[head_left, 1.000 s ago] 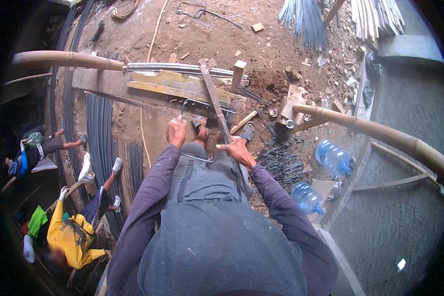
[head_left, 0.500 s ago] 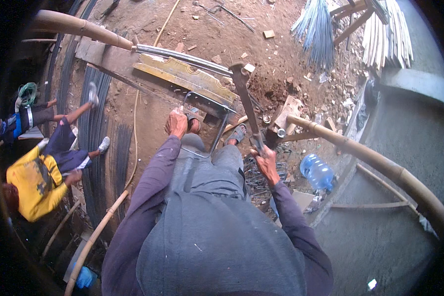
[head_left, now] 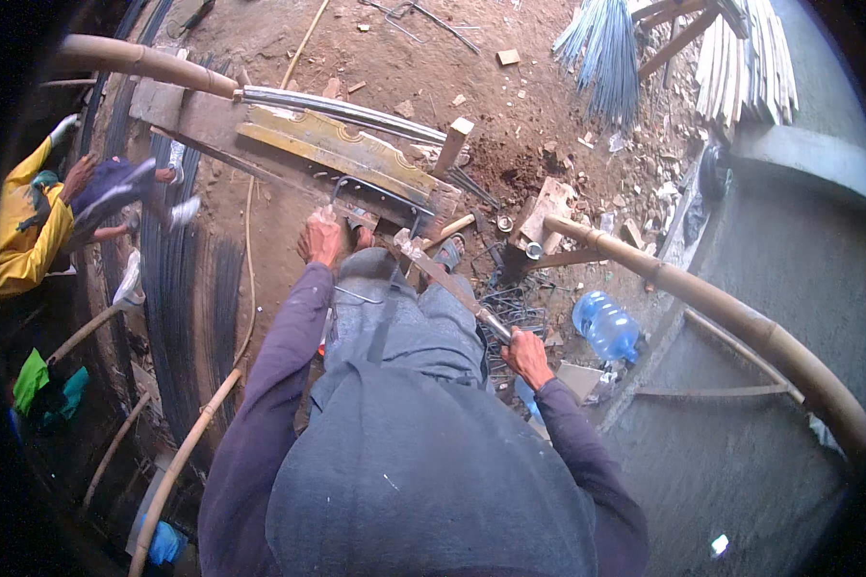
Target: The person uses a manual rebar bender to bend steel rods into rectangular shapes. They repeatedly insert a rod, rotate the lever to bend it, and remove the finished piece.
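Observation:
My left hand [head_left: 319,238] is closed on a thin bent steel rod [head_left: 380,192], at the near edge of a wooden bench. The rod's bent outline spans the bench edge and the space above my legs. My right hand [head_left: 527,359] grips the pipe-like end of a long rebar bending bar [head_left: 449,280]. Its far end rests close to the rod by the bench, and the bar slants back over my right thigh. On the bench lies a worn yellow carved board [head_left: 346,149], with several metal bars [head_left: 346,108] along its far side.
A bamboo pole [head_left: 712,308] reaches right from a wooden post. A blue water jug [head_left: 604,325] and bent rods [head_left: 515,317] lie near my right hand. Bundled rods [head_left: 601,62] stand far right. At left, long dark rods [head_left: 178,317] cover the ground beside a person in yellow [head_left: 34,216].
My right hand has swung the bending bar from pointing away past the bench to slanting left across my legs. My left hand keeps the rod. The people at left have shifted.

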A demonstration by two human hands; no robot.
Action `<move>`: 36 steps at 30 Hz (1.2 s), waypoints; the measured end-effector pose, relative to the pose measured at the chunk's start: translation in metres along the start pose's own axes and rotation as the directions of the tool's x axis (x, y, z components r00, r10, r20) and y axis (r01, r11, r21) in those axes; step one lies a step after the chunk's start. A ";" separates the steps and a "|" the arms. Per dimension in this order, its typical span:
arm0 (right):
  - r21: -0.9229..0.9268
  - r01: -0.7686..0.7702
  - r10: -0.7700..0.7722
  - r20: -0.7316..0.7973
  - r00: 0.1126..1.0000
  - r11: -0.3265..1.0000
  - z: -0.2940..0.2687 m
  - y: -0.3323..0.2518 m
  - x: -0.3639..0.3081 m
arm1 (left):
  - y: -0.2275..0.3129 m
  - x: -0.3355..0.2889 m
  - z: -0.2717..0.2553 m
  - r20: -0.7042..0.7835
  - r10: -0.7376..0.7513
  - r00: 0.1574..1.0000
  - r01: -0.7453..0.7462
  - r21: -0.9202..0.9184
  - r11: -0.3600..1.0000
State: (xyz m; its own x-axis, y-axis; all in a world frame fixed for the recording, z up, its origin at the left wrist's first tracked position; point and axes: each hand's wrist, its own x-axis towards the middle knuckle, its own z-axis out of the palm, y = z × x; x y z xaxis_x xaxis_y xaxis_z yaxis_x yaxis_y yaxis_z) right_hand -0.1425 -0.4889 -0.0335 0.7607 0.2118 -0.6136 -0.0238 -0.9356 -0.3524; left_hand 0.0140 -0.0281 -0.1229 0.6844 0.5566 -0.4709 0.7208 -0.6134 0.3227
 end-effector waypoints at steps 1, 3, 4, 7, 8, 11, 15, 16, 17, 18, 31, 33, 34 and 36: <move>0.002 -0.020 0.020 0.016 1.000 1.000 0.003 -0.001 0.002 | 0.004 -0.002 -0.002 -0.027 -0.012 1.000 0.012 0.014 1.000; -0.033 -0.068 0.070 0.045 0.997 0.997 0.008 0.000 0.005 | 0.010 -0.004 -0.006 -0.029 -0.022 0.999 0.022 0.015 1.000; -0.034 -0.072 0.074 0.064 0.995 0.997 0.009 0.002 0.003 | 0.011 -0.005 -0.007 -0.001 -0.021 1.000 0.021 0.006 1.000; -0.009 -0.064 0.065 0.059 0.996 0.998 0.011 0.010 0.004 | 0.012 0.001 -0.008 0.044 -0.067 0.997 0.068 -0.003 0.998; 0.015 -0.051 0.050 0.066 0.997 0.999 0.009 0.014 0.004 | 0.012 0.004 -0.007 0.052 -0.082 0.995 0.083 -0.017 0.996; 0.066 -0.028 0.026 0.029 0.999 0.997 -0.003 0.027 -0.006 | 0.012 0.010 -0.004 0.052 -0.040 0.998 0.041 -0.018 0.999; 0.083 0.014 -0.001 -0.156 0.988 0.996 -0.030 0.035 -0.009 | 0.027 0.012 0.000 0.040 -0.035 0.999 0.037 -0.074 0.997; 0.066 0.006 0.007 -0.198 0.980 0.998 -0.040 0.037 -0.006 | 0.033 0.011 0.001 0.065 -0.060 0.996 0.061 -0.024 0.998; 0.142 0.026 0.007 -0.227 0.974 0.990 -0.049 0.040 -0.004 | 0.039 0.008 0.001 0.100 -0.055 0.994 0.055 0.007 0.998; 0.111 0.015 0.013 -0.247 0.969 0.994 -0.057 0.041 0.000 | 0.046 0.005 0.000 0.110 -0.088 0.990 0.089 -0.008 0.996; -0.207 0.153 -0.177 -0.103 0.979 0.966 -0.176 0.036 0.128 | 0.067 0.015 0.036 0.313 -0.066 0.947 0.222 -0.494 0.841; -0.335 0.206 -0.278 -0.183 0.943 0.919 -0.188 0.040 0.149 | 0.061 0.025 0.053 0.240 -0.159 0.958 0.263 -0.508 0.820; -0.409 0.194 -0.283 -0.168 0.944 0.891 -0.199 0.043 0.162 | 0.059 0.026 0.058 0.157 -0.161 0.974 0.220 -0.519 0.826; -0.380 0.306 -0.388 -0.159 0.908 0.873 -0.223 0.049 0.185 | 0.060 0.024 0.057 0.176 -0.172 0.969 0.239 -0.495 0.835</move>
State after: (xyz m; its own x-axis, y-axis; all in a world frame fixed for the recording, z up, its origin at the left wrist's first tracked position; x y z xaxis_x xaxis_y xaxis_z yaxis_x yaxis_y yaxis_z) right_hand 0.1415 -0.5585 -0.0066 0.8028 0.5103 -0.3083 0.4587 -0.8590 -0.2274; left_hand 0.0671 -0.0839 -0.1616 0.5198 0.5465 -0.6566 0.8195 -0.1020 0.5640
